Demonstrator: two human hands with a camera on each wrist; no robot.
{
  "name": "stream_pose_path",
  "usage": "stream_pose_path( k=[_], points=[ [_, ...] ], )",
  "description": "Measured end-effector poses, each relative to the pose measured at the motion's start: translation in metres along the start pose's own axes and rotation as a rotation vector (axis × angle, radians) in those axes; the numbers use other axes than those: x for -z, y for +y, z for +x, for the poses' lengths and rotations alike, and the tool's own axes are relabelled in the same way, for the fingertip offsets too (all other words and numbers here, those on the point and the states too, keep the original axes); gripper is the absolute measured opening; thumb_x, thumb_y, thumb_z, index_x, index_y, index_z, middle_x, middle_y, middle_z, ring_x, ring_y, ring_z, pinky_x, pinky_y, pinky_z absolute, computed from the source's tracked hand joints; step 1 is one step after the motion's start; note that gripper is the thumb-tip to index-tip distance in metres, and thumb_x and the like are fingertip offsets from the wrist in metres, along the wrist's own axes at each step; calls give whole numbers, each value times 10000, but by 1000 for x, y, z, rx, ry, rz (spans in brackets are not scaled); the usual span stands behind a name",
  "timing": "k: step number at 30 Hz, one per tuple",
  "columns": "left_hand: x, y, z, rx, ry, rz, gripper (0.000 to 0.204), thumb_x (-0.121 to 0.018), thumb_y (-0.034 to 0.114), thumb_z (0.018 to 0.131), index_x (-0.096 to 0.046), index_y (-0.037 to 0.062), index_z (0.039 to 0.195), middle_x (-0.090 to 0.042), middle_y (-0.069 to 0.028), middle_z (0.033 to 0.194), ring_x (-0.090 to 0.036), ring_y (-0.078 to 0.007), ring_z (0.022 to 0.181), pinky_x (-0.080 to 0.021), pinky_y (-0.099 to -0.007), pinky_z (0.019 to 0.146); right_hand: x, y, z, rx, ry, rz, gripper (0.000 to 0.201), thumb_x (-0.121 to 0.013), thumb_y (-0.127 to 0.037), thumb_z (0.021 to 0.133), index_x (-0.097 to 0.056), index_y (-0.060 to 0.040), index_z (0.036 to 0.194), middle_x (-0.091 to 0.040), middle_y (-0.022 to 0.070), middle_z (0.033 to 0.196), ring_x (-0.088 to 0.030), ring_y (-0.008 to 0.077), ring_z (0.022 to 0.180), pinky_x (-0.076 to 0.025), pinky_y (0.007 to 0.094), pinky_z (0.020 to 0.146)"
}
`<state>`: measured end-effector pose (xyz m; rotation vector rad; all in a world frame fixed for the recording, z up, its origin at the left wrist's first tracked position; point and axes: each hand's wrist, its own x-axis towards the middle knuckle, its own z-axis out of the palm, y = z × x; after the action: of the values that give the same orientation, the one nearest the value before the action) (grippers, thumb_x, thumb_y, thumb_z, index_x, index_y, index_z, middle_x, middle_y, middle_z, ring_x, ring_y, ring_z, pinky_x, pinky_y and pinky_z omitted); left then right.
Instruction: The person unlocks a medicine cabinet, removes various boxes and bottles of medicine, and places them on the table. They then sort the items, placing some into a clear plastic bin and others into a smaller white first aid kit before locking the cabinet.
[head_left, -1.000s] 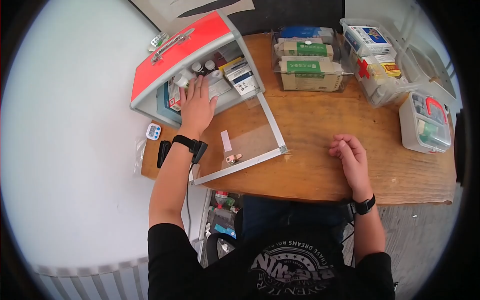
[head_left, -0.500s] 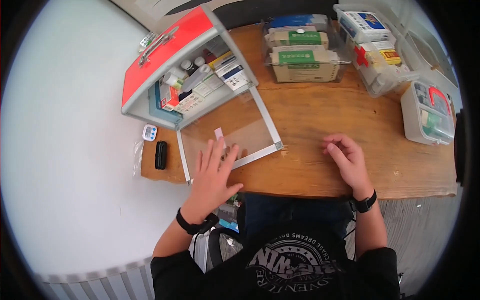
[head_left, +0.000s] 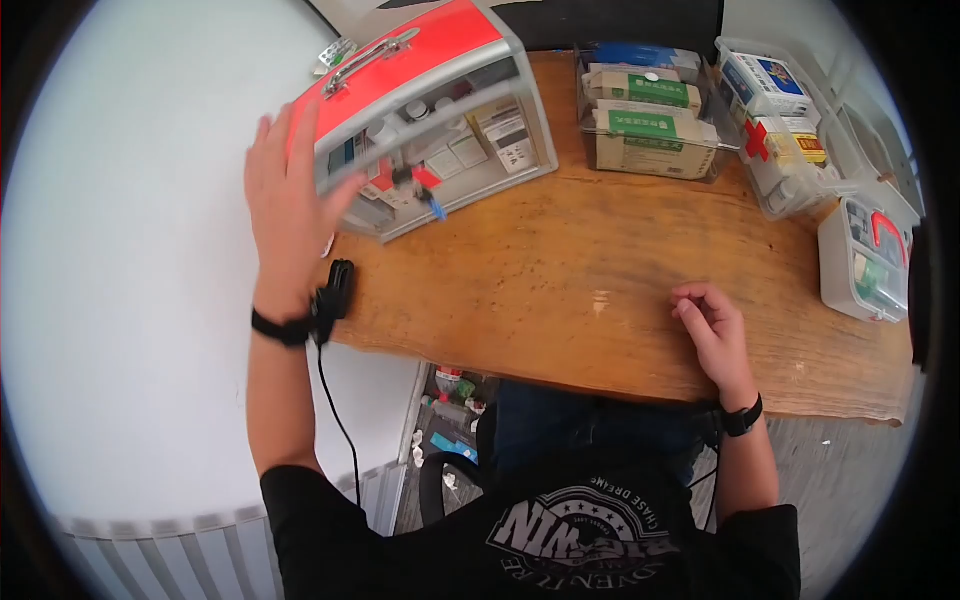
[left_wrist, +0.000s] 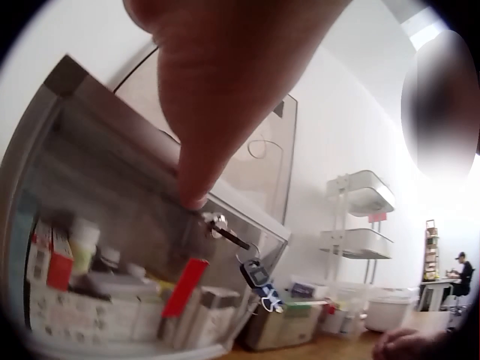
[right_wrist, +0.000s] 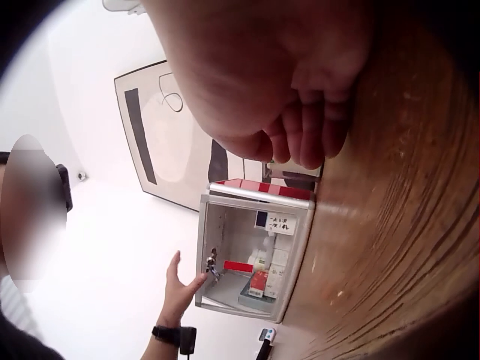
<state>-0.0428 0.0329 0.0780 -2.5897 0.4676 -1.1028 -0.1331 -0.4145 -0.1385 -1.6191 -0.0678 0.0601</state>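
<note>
The medicine cabinet (head_left: 430, 50) has a red top, a metal handle (head_left: 375, 60) and a clear front door (left_wrist: 112, 180), now swung up against its front. A lock with hanging keys (left_wrist: 259, 277) sits near the door's upper edge. My left hand (head_left: 285, 215) is at the cabinet's left end, fingers straight and spread, thumb near the lock. Through the door show white bottles (left_wrist: 84, 244) and medicine boxes (head_left: 505, 140). My right hand (head_left: 715, 330) rests at the table's front, fingers loosely curled and holding nothing.
On the wooden table (head_left: 560, 270) stand a clear bin of green-and-tan boxes (head_left: 655, 140), a clear tub of medicines (head_left: 765, 85) and a white first-aid box (head_left: 860, 265) at the right. A black object (head_left: 342, 285) lies by the left edge.
My left hand left the cabinet's inside, came down to the lowered door, then rose to the cabinet's left end. The door has swung up from the table. My right hand stayed in place.
</note>
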Motion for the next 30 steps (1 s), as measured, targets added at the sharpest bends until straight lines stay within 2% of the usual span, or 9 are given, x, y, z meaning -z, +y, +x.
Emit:
stream_pose_path(
  k=[3,6,10,12,14,16,19,21,30],
  points=[
    [-33,-29,12,233,-220,-375,590,-847,249,878,-635,60,1395,-659,-164,1343,-633,-343,1250,-506,-430,1049,-1,2,-1,18,36,7,167,-670,-87,1040,-712,11,1169,-716,20,1014,-651,92,913,-538,261,842],
    [-38,-26,7,166,-74,-321,457,-831,272,889,-692,81,1280,-703,-96,1195,-700,-297,1048,-565,-375,853,-4,0,2,-12,54,-74,178,-682,-106,1035,-719,8,1167,-722,27,1016,-651,88,913,-538,258,835],
    [-36,-25,2,246,-127,-369,432,-827,238,908,-699,88,1293,-702,-111,1231,-698,-288,1063,-569,-365,859,-41,-30,27,-30,-181,-59,216,-696,-140,1026,-723,7,1182,-734,54,993,-683,122,921,-551,276,826],
    [-42,-27,0,213,-48,-393,429,-825,255,912,-709,95,1294,-711,-107,1234,-704,-282,1041,-572,-353,819,-79,-64,50,70,-399,-129,262,-706,-198,1024,-723,12,1180,-736,100,1023,-699,174,977,-559,316,861],
    [-50,-28,-5,189,5,-373,440,-824,257,911,-709,94,1303,-712,-108,1246,-705,-286,1051,-573,-356,828,-129,-77,86,515,-386,-275,351,-720,-286,1016,-710,8,1207,-720,144,1120,-688,215,1068,-549,357,932],
    [-60,-33,-9,120,87,-308,464,-814,276,910,-709,101,1327,-717,-100,1270,-703,-282,1072,-546,-368,894,-190,-89,120,550,-273,-24,470,-710,-355,1025,-649,17,1306,-687,128,1188,-655,217,1129,-522,375,997],
    [-70,-26,-13,126,158,-175,475,-804,293,907,-706,126,1341,-712,-84,1297,-686,-264,1107,-487,-382,981,-264,-109,165,331,-243,481,460,-669,-365,1053,-609,12,1311,-658,89,1143,-641,197,1075,-523,365,962],
    [-82,-19,-17,161,171,-163,508,-769,306,908,-677,139,1379,-688,-80,1342,-640,-264,1189,-409,-416,1057,-286,-120,178,-109,-188,928,309,-652,-338,1068,-629,-61,1205,-653,59,1100,-632,178,1042,-519,354,923],
    [-100,-8,-16,201,285,-63,558,-683,260,880,-630,82,1407,-652,-130,1397,-569,-326,1274,-332,-470,1121,-288,-114,180,-177,-266,1058,241,-601,-316,1077,-660,-82,1080,-610,0,841,-608,126,798,-506,298,751]
  ],
)
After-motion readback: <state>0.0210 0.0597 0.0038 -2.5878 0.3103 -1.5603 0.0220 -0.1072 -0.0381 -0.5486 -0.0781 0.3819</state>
